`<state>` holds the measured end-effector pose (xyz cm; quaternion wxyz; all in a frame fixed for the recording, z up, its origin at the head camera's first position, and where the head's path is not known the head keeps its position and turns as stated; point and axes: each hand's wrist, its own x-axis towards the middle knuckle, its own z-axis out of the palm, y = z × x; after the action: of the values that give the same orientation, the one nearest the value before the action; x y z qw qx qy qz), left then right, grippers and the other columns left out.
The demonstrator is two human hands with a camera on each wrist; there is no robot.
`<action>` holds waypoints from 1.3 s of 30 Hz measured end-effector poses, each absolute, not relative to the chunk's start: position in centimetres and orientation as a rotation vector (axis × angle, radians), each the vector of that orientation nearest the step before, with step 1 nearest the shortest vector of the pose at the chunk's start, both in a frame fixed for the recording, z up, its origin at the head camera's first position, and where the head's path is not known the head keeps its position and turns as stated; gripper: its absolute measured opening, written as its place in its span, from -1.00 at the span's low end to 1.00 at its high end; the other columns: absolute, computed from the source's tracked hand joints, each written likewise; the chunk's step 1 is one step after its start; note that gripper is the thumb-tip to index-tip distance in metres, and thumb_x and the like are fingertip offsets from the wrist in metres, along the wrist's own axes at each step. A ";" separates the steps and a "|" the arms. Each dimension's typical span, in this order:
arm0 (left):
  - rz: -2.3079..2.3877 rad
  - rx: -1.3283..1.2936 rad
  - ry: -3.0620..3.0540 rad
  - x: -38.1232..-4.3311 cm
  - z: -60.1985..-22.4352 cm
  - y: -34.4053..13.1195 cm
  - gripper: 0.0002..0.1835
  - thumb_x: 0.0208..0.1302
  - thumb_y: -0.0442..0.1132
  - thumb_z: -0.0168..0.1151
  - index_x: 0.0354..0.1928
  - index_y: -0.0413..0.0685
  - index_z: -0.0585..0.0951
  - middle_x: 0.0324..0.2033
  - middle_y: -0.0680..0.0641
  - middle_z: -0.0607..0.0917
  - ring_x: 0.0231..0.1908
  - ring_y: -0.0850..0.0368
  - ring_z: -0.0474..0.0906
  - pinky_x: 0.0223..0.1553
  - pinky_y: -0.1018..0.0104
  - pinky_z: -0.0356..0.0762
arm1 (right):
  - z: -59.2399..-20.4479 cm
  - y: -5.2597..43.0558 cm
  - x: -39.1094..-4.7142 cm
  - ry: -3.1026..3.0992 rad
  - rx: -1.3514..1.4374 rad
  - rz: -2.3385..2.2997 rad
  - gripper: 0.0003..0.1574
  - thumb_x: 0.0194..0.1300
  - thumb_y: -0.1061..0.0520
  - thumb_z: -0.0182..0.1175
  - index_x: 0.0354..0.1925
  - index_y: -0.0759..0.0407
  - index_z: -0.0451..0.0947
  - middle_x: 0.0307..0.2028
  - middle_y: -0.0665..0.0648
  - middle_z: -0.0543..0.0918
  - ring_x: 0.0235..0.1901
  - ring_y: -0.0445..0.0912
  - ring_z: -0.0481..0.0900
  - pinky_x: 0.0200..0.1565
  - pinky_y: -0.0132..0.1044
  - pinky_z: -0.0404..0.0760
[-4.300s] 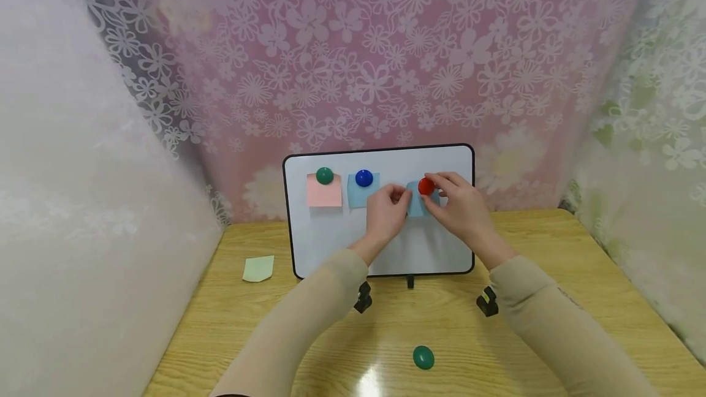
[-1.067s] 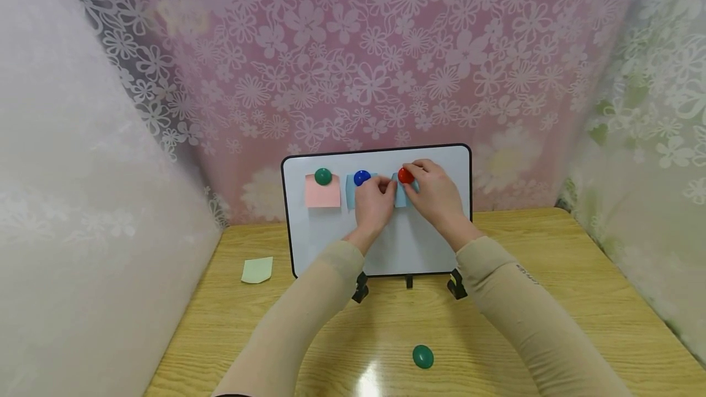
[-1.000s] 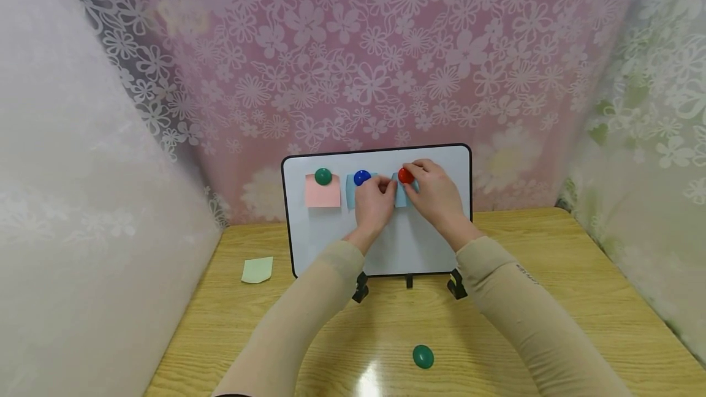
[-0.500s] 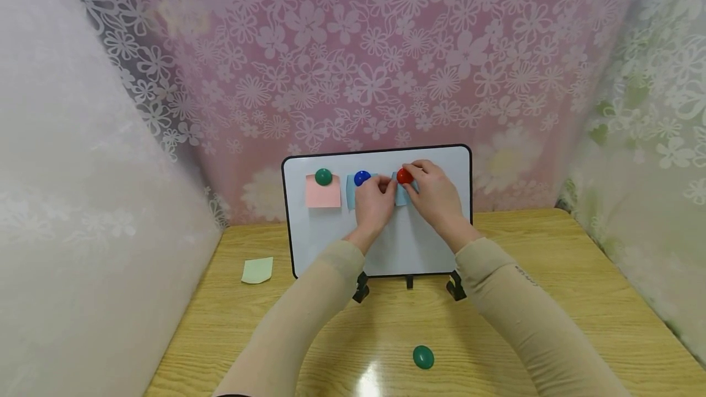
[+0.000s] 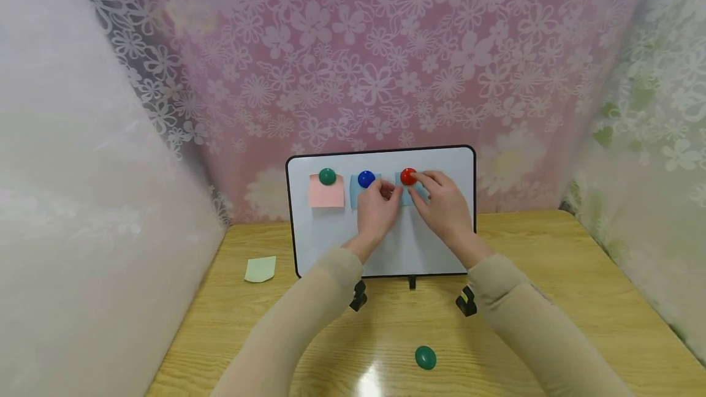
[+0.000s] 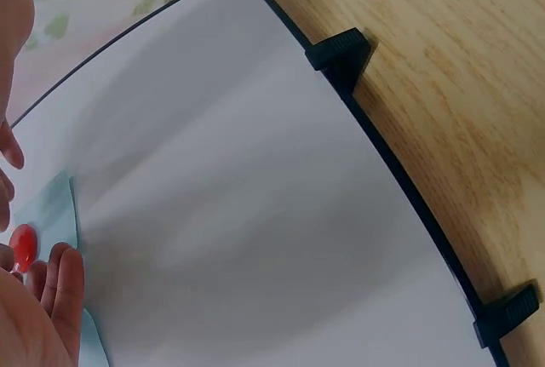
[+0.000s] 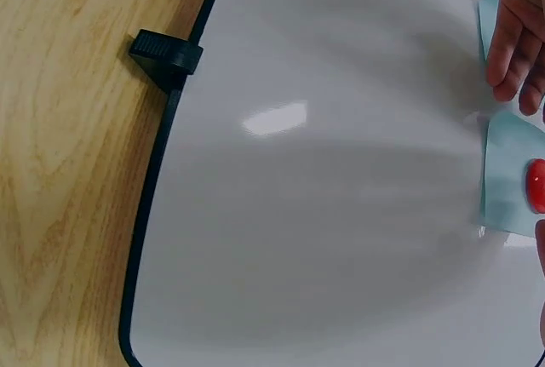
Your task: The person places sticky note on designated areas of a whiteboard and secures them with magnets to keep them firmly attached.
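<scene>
A whiteboard (image 5: 331, 244) with a black frame stands on the table. A red round magnet (image 5: 408, 176) lies on the upper part of a light blue sticky note (image 7: 507, 171) on the board. My right hand (image 5: 447, 207) is beside it, index fingertip right at the magnet, thumb lower and apart from it. My left hand (image 5: 377, 213) is at the note's left edge, its fingers loose, as the right wrist view also shows. Behind that hand, a blue magnet (image 5: 366, 179) holds another blue sticky note (image 5: 353, 200), partly covered by the hand.
At the board's left a green magnet (image 5: 327, 176) holds a pink sticky note (image 5: 326, 198). A pale green sticky note (image 5: 260, 269) lies on the table at left. Another green magnet (image 5: 425, 357) lies in front. Black feet (image 5: 466, 302) stick out below the board.
Earlier, my right hand brought the red magnet and blue note leftward and up along the board. Since half a second ago, my fingers have loosened from the magnet and the note's edge; both stay up.
</scene>
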<state>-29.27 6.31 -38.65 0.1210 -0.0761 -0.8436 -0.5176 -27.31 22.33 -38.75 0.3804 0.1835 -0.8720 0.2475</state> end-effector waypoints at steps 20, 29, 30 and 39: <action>-1.781 -0.275 -2.330 -27.7 -41.8 5.0 -0.81 0.54 -0.08 0.36 -0.15 -0.05 0.73 -0.39 0.06 0.71 -0.51 0.20 0.65 -0.40 0.32 0.68 | -42.4 23.3 -25.2 -2.222 0.477 0.859 -0.66 0.35 0.35 0.46 0.08 0.33 0.76 -0.01 0.27 0.70 -0.14 0.12 0.72 -0.24 0.01 0.80; -1.873 -0.375 -2.305 -26.1 -44.0 2.5 -0.78 0.52 -0.04 0.36 -0.15 -0.04 0.74 -0.38 0.03 0.73 -0.48 0.15 0.72 -0.38 0.26 0.73 | -44.2 23.2 -24.0 -2.253 0.461 0.997 -0.66 0.36 0.34 0.46 0.10 0.31 0.76 0.00 0.26 0.72 -0.17 0.10 0.74 -0.24 0.03 0.81; -1.896 -0.387 -2.307 -25.8 -44.4 2.2 -0.78 0.53 -0.02 0.36 -0.14 -0.02 0.74 -0.36 0.02 0.74 -0.46 0.14 0.73 -0.37 0.25 0.73 | -44.4 23.2 -23.8 -2.259 0.460 1.004 -0.66 0.36 0.34 0.46 0.10 0.30 0.76 0.01 0.24 0.73 -0.17 0.09 0.74 -0.24 0.02 0.81; -2.138 -0.452 -2.346 -23.3 -46.9 0.4 -0.67 0.58 0.00 0.30 0.04 -0.14 0.71 -0.13 -0.30 0.76 -0.30 -0.01 0.75 -0.27 0.12 0.76 | -45.9 23.1 -22.3 -2.331 0.527 1.062 -0.67 0.37 0.34 0.44 0.10 0.28 0.76 -0.01 0.20 0.76 -0.18 0.06 0.76 -0.25 0.00 0.81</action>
<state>-23.31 0.43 -46.87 -0.0324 -0.1409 -0.7314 -0.6665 -22.34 23.13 -45.87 0.2601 0.1944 -0.8607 0.3921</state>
